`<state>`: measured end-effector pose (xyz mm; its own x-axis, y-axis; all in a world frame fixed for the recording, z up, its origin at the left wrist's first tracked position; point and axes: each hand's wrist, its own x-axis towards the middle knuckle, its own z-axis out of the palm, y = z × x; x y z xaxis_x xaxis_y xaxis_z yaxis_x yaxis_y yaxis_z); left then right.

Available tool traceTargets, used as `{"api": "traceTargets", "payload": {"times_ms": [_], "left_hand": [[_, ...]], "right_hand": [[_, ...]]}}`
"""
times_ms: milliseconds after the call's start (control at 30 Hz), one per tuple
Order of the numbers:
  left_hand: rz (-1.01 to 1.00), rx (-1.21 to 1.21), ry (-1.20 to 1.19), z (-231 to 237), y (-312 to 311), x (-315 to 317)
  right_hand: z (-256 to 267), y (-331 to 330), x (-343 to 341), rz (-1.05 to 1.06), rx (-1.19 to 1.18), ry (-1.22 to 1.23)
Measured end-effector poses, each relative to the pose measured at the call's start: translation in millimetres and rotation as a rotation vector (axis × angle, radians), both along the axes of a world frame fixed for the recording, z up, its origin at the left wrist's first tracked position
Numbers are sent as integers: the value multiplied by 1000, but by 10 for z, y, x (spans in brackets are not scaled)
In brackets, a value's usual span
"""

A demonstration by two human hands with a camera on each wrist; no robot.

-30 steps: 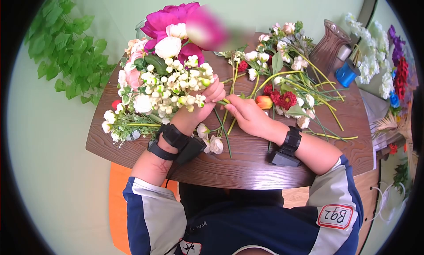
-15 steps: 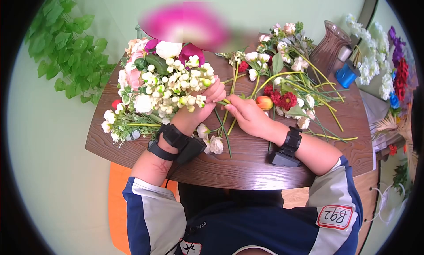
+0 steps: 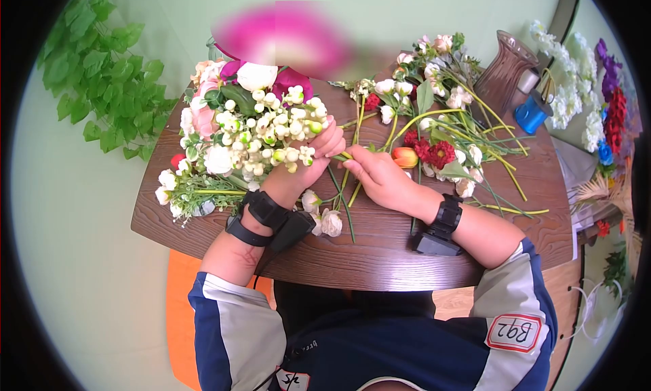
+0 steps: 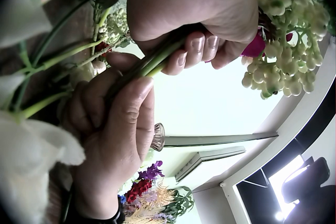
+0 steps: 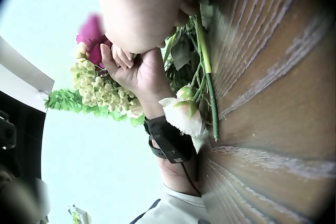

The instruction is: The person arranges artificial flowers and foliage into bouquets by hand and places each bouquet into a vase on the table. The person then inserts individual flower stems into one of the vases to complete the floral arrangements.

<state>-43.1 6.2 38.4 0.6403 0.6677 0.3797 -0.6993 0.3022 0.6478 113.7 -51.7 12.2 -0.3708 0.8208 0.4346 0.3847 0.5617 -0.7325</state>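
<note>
Head view: person at a wood-grain surface (image 3: 380,255), both hands working one bundle of green stems (image 3: 345,155). Left hand (image 3: 323,158) has fingers curled round the stems; right hand (image 3: 383,177) pinches them farther along, thumb pressed on top, clear in left wrist view. Bundle runs straight between the hands. White berries (image 3: 271,130) crowd just beside left hand at 10 o'clock; from where I stand, can't tell which other blooms belong to the gripped stems. Off left hand: magenta bloom (image 3: 278,32), mostly blurred, 11 o'clock; pink flowers (image 3: 204,120), 10 o'clock; white roses (image 3: 331,223), 6 o'clock. Off right hand: orange tulip (image 3: 405,158), near, between 1 and 2; red flowers (image 3: 443,154), 2 o'clock; ribbed glass vase (image 3: 505,72), between 1 and 2; blue spool (image 3: 531,113) near the vase, 2 o'clock.
</note>
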Motion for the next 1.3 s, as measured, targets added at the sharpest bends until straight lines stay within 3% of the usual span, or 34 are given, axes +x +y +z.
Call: {"api": "traceTargets", "payload": {"times_ms": [133,200,233,267,367,467,500,633,733,800,900,1033,1133,1167,1300], "left_hand": [[16,1,26,50,-30,-3],[-33,151,31,106,-51,-16],[-80,104,-66,45,-15,-42],[-204,178,-134,56,23,-63],[-314,478,-179,132,93,-93],[-269,263,-171,212,-20,-68],[-229,299,-142,204,-26,-69],[-188,394,-27,266,-112,-50],[-214,211,-89,116,-22,-74],[-151,257,-82,100,0,-62],[-116,261,-77,112,8,-73],[-127,213,-31,123,0,-69],[-96,124,-4,99,-39,-55],[-81,142,33,125,-61,-47],[-88,161,20,107,-50,-42]], "right_hand": [[-18,4,-4,1,22,11],[16,-27,-14,-13,20,-31],[46,-54,-20,-26,19,-74],[86,-91,-33,-28,22,-78],[262,-206,-76,-21,40,-76],[309,-271,-125,18,-17,122],[347,-300,-116,27,-117,124],[292,-292,-146,42,-100,222],[393,-218,-58,57,-170,17],[448,-162,5,37,-108,19],[664,-66,210,-107,-43,-107],[772,235,829,-559,404,-406],[724,377,1365,-984,208,-797],[719,422,1482,-1082,21,-908],[656,529,1718,-1046,-139,-853]]}}
